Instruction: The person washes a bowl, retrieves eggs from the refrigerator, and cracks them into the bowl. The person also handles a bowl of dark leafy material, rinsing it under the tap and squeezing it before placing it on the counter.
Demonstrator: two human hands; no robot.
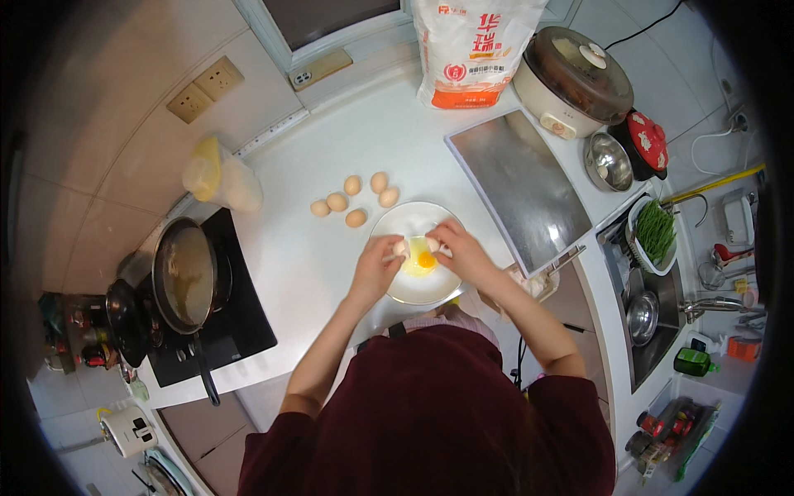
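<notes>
Over a shallow white bowl (422, 291), each of my hands holds half of a cracked eggshell. My left hand (376, 263) grips the left shell half (402, 248) between thumb and fingers. In my right hand (460, 251) is the right shell half (433, 244). Between the halves, a raw egg with an orange-yellow yolk (426, 260) and clear white lies in the bowl. Beyond the bowl's far left rim, several whole brown eggs (337, 201) rest on the white countertop (291, 260).
At left, a frying pan (184, 276) stands on a black cooktop (248, 322). A lidded plastic container (223, 177) is behind it. A flour bag (474, 56), metal board (521, 186), electric cooker (574, 80) and steel bowl (608, 162) line the right. Green vegetables (655, 232) sit by the sink (660, 353).
</notes>
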